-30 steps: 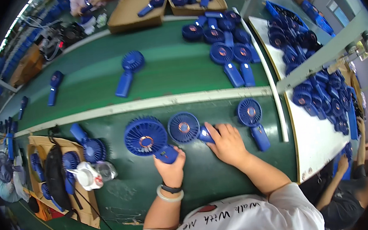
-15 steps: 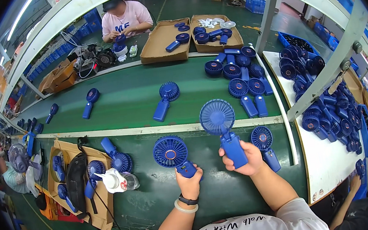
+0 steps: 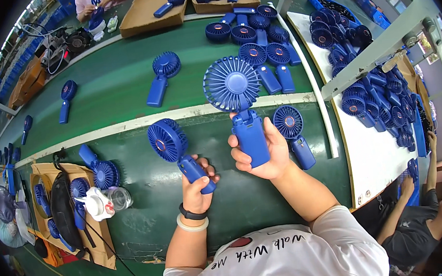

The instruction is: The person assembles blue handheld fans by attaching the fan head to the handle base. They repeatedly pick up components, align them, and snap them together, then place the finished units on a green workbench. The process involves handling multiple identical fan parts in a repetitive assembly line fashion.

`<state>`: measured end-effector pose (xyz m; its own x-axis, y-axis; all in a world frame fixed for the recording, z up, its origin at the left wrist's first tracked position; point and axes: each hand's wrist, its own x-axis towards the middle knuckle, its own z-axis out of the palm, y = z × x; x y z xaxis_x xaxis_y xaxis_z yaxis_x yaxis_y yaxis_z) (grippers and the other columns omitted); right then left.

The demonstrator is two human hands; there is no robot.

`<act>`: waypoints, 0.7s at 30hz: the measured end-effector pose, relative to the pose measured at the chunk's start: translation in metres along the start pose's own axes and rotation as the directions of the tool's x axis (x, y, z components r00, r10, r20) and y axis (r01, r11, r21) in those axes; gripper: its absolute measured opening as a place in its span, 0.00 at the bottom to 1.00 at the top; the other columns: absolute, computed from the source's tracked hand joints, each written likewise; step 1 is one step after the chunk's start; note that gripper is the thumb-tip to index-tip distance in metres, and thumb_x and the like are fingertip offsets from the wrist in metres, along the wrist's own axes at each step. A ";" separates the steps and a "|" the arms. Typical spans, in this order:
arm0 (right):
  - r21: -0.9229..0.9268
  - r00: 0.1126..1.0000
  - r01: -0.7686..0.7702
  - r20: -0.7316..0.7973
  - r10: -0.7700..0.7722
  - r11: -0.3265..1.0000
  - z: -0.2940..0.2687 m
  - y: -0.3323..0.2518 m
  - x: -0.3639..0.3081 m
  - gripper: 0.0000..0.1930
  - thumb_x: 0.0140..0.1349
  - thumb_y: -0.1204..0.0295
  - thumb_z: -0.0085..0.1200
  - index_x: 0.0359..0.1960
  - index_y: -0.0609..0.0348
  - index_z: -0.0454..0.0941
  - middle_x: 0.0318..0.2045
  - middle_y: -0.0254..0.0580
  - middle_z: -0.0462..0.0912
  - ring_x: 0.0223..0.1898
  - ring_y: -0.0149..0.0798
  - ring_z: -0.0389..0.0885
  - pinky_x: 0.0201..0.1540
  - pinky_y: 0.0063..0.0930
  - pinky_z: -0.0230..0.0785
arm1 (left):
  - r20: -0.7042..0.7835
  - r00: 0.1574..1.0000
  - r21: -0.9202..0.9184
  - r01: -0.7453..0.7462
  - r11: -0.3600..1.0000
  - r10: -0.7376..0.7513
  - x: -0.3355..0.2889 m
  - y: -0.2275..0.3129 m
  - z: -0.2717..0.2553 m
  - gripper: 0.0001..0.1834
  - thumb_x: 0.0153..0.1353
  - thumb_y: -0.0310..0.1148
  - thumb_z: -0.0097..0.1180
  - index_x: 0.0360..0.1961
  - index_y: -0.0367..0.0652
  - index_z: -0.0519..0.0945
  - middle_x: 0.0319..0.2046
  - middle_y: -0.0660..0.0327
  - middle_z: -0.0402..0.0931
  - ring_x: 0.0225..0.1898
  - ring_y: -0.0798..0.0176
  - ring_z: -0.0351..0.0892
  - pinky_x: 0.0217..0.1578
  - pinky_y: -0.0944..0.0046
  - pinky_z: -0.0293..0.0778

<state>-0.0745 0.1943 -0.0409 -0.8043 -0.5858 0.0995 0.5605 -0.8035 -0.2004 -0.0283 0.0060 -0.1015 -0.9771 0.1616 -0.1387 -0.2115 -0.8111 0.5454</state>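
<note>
My left hand (image 3: 198,180) is closed round the handle of a blue handheld fan (image 3: 167,141). Its round head tilts toward the left, with a coppery ring at the hub. In my right hand (image 3: 271,152) a second handheld fan (image 3: 233,83) stands upright, its plain hub and ribbed grille toward me and my fingers wrapped about its handle. The two fans are apart, both held above the green worktable (image 3: 155,227). Just right of my right hand another blue fan (image 3: 289,123) lies on the table.
Beyond a pale rail runs a green conveyor belt (image 3: 115,89) with spaced fans and a cluster (image 3: 255,55) at its right. Fans pile on a white table (image 3: 334,153) at right. At left sit a cardboard tray (image 3: 103,249) and a white-capped bottle (image 3: 99,204). Co-workers are across and at right.
My view has tilted down, so the scene sits higher. The left-hand fan has turned its face leftward and its handle leans more. The right-hand fan is still held upright, back toward me.
</note>
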 end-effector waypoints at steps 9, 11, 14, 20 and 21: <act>-0.052 1.000 0.013 0.012 -0.012 0.999 -0.013 0.003 0.001 0.33 0.65 0.42 0.26 0.59 0.56 0.61 0.46 0.51 0.73 0.32 0.41 0.72 0.32 0.33 0.64 | 0.099 0.995 -0.075 0.027 0.997 -0.019 0.002 0.001 -0.003 0.32 0.44 0.25 0.60 0.52 0.51 0.63 0.39 0.63 0.66 0.38 0.65 0.70 0.38 0.62 0.72; -0.227 0.998 0.055 -0.018 -0.061 0.972 -0.017 0.002 0.003 0.30 0.65 0.46 0.33 0.58 0.57 0.61 0.45 0.49 0.74 0.33 0.40 0.74 0.34 0.34 0.67 | 0.141 0.989 -0.108 0.063 0.992 -0.047 0.003 0.001 -0.004 0.32 0.45 0.24 0.59 0.53 0.52 0.63 0.40 0.63 0.64 0.38 0.65 0.68 0.39 0.61 0.71; -0.468 0.985 0.092 -0.086 -0.149 0.879 -0.017 0.009 0.001 0.26 0.63 0.53 0.45 0.54 0.60 0.62 0.43 0.47 0.72 0.34 0.38 0.73 0.36 0.34 0.71 | 0.196 0.976 -0.181 0.129 0.975 -0.093 0.002 0.004 -0.010 0.33 0.45 0.26 0.57 0.55 0.54 0.63 0.41 0.63 0.60 0.40 0.65 0.65 0.41 0.61 0.69; -0.621 0.942 -0.064 -0.295 -0.158 0.781 -0.009 0.020 -0.006 0.25 0.58 0.67 0.55 0.54 0.61 0.61 0.44 0.47 0.73 0.43 0.39 0.76 0.42 0.36 0.76 | 0.284 0.953 -0.282 0.188 0.941 -0.106 0.003 0.002 -0.017 0.34 0.45 0.24 0.58 0.56 0.52 0.63 0.47 0.61 0.65 0.44 0.63 0.69 0.42 0.58 0.70; -0.682 0.941 -0.046 -0.275 -0.197 0.730 -0.012 0.019 -0.006 0.24 0.57 0.69 0.55 0.54 0.62 0.61 0.44 0.48 0.74 0.42 0.39 0.77 0.43 0.36 0.76 | 0.274 0.955 -0.264 0.188 0.946 -0.114 0.004 0.003 -0.016 0.34 0.45 0.25 0.58 0.56 0.53 0.63 0.48 0.61 0.65 0.46 0.62 0.68 0.42 0.59 0.69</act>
<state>-0.0614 0.1839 -0.0566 -0.9217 -0.3636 -0.1352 0.3121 -0.4878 -0.8152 -0.0320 -0.0046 -0.1139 -0.9158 0.4003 0.0317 -0.3776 -0.8853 0.2713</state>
